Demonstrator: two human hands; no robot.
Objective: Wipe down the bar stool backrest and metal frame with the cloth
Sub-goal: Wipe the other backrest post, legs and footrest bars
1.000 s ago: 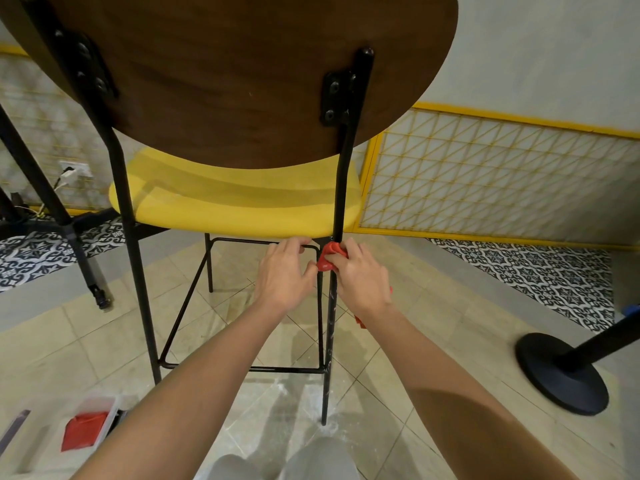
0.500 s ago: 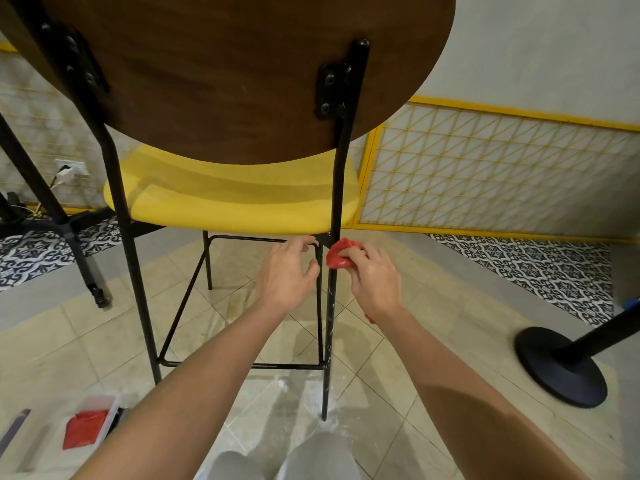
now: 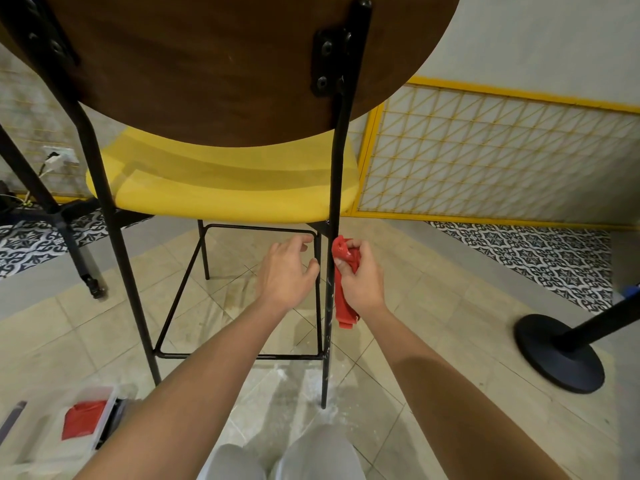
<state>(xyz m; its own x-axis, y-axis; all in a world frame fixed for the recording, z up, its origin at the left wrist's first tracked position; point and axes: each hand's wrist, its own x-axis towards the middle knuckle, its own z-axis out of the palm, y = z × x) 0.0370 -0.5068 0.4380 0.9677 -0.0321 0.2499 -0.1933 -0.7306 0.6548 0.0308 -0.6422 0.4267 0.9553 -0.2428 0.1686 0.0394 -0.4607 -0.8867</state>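
Since a second ago, my view showed the right hand (image 3: 362,277) had drawn the cloth (image 3: 343,258) off the rear leg (image 3: 335,188) to that leg's right side, and a tail of fabric hung loose.

Far left on the floor sat a clear box (image 3: 45,424) with something red inside. The brown backrest (image 3: 207,64) filled the top, above the yellow seat (image 3: 225,192). Below the seat the left hand (image 3: 287,271) held nothing, its fingers loosely bent and close together, tips by the thin bar (image 3: 318,289); I could not tell whether they touched it. Just right of the rear leg, the right hand's fingers (image 3: 353,244) curled round the bunched cloth, which lay against or just beside the metal. A black stanchion base (image 3: 561,355) stood far right.
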